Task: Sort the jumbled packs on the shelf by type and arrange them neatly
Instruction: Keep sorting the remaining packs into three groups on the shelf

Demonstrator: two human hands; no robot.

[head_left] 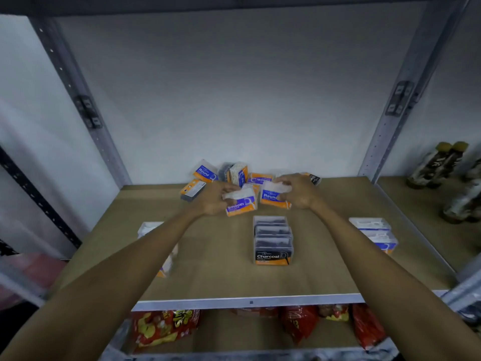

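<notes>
Jumbled packs [244,175] sit in a loose heap at the back middle of the wooden shelf [213,272], against the white wall, tilted every which way; blue "Round" labels and one dark pack readable among them. Left hand [216,199] has fingers wrapped around a "Smooth" pack [240,204] at the front edge of the heap. Right hand [299,191] has fingers closed on a "Round" pack [276,195] just beside it. The two held packs are nearly touching. Nearer the front: a neat row of three "Charcoal" packs [273,243] in the middle, a short row of white packs [374,233] on the right, another white row [156,246] on the left, partly hidden by the left forearm. Red snack bags [166,327] on the shelf below. Bottles [437,165] stand on the neighbouring shelf to the right.
</notes>
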